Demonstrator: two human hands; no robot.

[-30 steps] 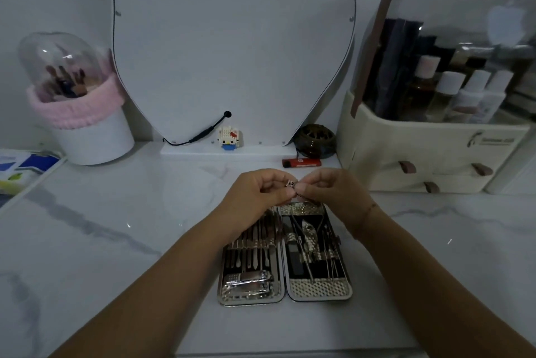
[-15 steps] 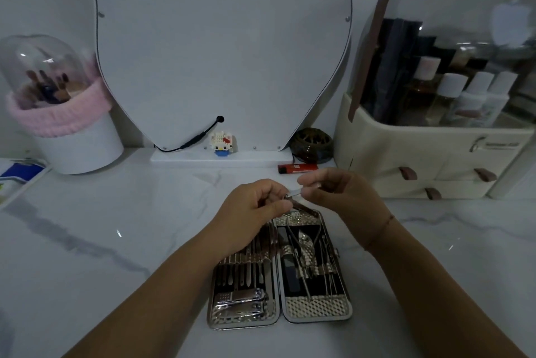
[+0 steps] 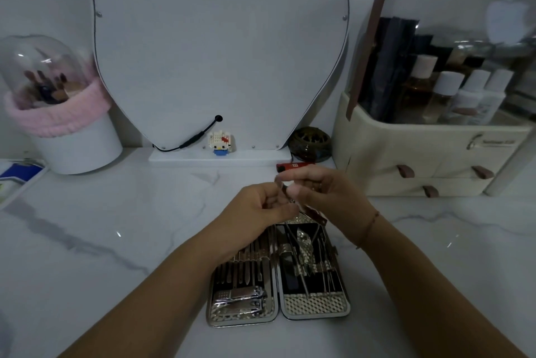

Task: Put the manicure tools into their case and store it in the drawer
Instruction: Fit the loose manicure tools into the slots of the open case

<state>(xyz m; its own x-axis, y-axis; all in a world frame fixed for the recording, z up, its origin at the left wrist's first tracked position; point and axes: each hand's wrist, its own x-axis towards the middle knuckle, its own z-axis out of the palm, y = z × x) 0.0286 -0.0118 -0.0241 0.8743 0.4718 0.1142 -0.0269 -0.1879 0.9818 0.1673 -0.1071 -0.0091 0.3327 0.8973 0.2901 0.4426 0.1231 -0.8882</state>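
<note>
The left hand (image 3: 261,204) and right hand (image 3: 326,192) meet above the far end of the open manicure case (image 3: 316,307), fingers curled, both pinching a slim metal tool (image 3: 285,193) that is blurred between them. The case lies flat on the marble counter (image 3: 101,256), with nail clippers (image 3: 240,296) strapped in its left half. The cream organizer (image 3: 406,151), drawers closed, stands to the right.

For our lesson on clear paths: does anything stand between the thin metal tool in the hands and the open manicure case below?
Nothing visible does. The left hand and right hand pinch the thin metal tool above the far end of the open silver manicure case.
</note>
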